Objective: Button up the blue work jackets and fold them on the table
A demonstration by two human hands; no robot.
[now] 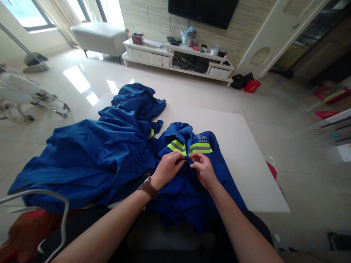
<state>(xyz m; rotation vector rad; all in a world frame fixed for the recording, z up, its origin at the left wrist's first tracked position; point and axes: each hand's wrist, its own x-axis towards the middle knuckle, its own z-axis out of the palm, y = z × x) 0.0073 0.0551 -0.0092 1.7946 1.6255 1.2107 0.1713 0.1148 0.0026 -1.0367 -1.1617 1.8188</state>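
A blue work jacket (216,175) with a yellow and grey reflective band lies in front of me, its lower part hanging over the near table edge. White lettering shows on one side of its chest. My left hand (170,166), with a brown-strapped watch on the wrist, pinches the jacket's front opening just below the band. Close beside it, my right hand (202,168) pinches the other edge of the same opening. Whether a button or zip is between the fingers is too small to tell. More blue clothing (104,153) lies heaped to the left.
The jacket and heap rest on a white table (236,142). A bent white metal tube (64,215) rises at the near left. Beyond stand a white TV cabinet (161,58) with clutter, a pale bench (100,36) and a wheeled frame (24,95). A red bag (252,86) sits on the floor.
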